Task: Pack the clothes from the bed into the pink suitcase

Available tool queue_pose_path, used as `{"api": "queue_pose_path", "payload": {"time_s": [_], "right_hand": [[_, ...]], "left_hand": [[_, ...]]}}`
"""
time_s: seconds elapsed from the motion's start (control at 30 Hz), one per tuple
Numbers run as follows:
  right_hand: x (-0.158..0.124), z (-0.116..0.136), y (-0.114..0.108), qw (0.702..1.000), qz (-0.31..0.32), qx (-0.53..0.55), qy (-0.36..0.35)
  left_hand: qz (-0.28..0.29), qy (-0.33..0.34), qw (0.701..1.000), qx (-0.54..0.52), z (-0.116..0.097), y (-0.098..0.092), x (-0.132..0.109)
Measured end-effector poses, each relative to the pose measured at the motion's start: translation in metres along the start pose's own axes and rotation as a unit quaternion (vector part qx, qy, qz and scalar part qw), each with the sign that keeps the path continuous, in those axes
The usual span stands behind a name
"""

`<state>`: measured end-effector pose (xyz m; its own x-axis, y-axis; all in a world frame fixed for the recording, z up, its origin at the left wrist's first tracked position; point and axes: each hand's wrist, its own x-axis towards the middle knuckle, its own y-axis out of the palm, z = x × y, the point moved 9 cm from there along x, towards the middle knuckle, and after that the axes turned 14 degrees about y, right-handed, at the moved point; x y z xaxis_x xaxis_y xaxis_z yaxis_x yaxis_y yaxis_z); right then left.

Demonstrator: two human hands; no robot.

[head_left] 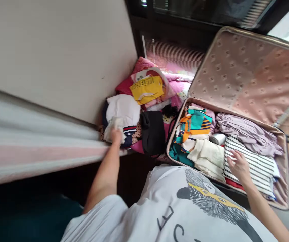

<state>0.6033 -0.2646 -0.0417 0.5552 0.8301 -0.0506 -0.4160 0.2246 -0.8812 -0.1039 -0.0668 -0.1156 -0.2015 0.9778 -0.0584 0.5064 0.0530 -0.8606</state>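
Observation:
My left hand (116, 135) is at a pile of clothes left of the suitcase, its fingers wrapped on a cream cloth (114, 125). That cloth lies against a white garment (124, 107), with a dark striped-edge garment under it. Over the open suitcase (287, 178), my right hand (239, 165) has its fingers apart above a black-and-white striped garment (255, 164); whether it touches the fabric is unclear. Beside the stripes sit folded cream clothes (208, 156), a mauve garment (247, 131), a silver object (218, 138) and a teal-orange patterned cloth (197, 122).
The suitcase lid (255, 70) stands raised behind its base. A black folded item (153, 132) and a yellow garment (148, 90) rest on pink bedding near the window. A white panel (53, 53) rises at the left, with a pale curtain-like fabric (45, 154) below.

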Motion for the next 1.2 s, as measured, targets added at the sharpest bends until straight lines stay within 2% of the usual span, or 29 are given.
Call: {"api": "queue_pose_path", "payload": {"time_s": [0.1, 0.13, 0.17, 0.23, 0.27, 0.33, 0.47, 0.53, 0.6, 0.63, 0.7, 0.73, 0.8, 0.87, 0.93, 0.97, 1.03, 1.13, 1.2], "right_hand": [[-0.002, 0.013, 0.013, 0.999, 0.005, 0.048, -0.016], [-0.001, 0.015, 0.016, 0.998, 0.006, 0.058, -0.018], [0.0, 0.016, 0.019, 0.998, 0.008, 0.067, -0.019], [0.003, 0.016, 0.021, 0.997, 0.014, 0.079, -0.016], [0.004, 0.015, 0.021, 0.996, 0.017, 0.084, -0.013], [0.005, 0.012, 0.019, 0.995, 0.019, 0.095, -0.006], [0.005, 0.0, 0.01, 0.993, 0.011, 0.116, 0.008], [0.003, -0.01, 0.003, 0.993, 0.001, 0.116, 0.013], [0.0, -0.023, -0.003, 0.994, -0.008, 0.11, 0.022], [-0.003, -0.031, -0.005, 0.994, -0.011, 0.108, 0.03], [-0.009, -0.049, -0.008, 0.993, -0.013, 0.106, 0.049], [-0.013, -0.058, -0.009, 0.993, -0.011, 0.105, 0.059], [-0.02, -0.073, -0.006, 0.992, -0.004, 0.105, 0.076], [-0.026, -0.081, -0.001, 0.99, 0.004, 0.111, 0.082], [-0.031, -0.077, 0.008, 0.989, 0.019, 0.127, 0.068], [-0.032, -0.069, 0.014, 0.989, 0.032, 0.136, 0.05], [-0.037, -0.04, 0.029, 0.987, 0.067, 0.143, -0.007], [-0.05, 0.024, 0.053, 0.977, 0.121, 0.11, -0.135], [-0.064, 0.066, 0.071, 0.961, 0.149, 0.05, -0.227]], "left_hand": [[-0.017, -0.018, 0.997, -0.078, 0.012, -0.03, 0.006], [-0.063, -0.051, 0.981, -0.177, 0.02, -0.039, 0.007], [-0.089, -0.052, 0.962, -0.254, 0.022, -0.046, 0.01], [-0.109, -0.002, 0.931, -0.348, 0.006, -0.057, 0.019], [-0.101, 0.04, 0.924, -0.366, -0.012, -0.061, 0.023], [-0.075, 0.113, 0.922, -0.363, -0.062, -0.066, 0.029], [-0.031, 0.181, 0.921, -0.343, -0.182, -0.06, 0.039], [-0.007, 0.253, 0.915, -0.313, -0.245, -0.055, 0.04], [0.032, 0.358, 0.901, -0.244, -0.302, -0.041, 0.026], [0.06, 0.418, 0.884, -0.2, -0.326, -0.029, 0.01], [0.128, 0.532, 0.829, -0.114, -0.361, 0.009, -0.042], [0.164, 0.581, 0.794, -0.073, -0.37, 0.033, -0.076], [0.235, 0.637, 0.734, 0.01, -0.372, 0.088, -0.146], [0.302, 0.646, 0.697, 0.08, -0.361, 0.142, -0.205], [0.332, 0.645, 0.68, 0.111, -0.351, 0.179, -0.242], [0.341, 0.642, 0.677, 0.116, -0.348, 0.19, -0.252], [0.357, 0.639, 0.673, 0.109, -0.347, 0.201, -0.258], [0.392, 0.649, 0.648, 0.075, -0.348, 0.195, -0.252], [0.386, 0.657, 0.646, 0.053, -0.348, 0.182, -0.242]]}}
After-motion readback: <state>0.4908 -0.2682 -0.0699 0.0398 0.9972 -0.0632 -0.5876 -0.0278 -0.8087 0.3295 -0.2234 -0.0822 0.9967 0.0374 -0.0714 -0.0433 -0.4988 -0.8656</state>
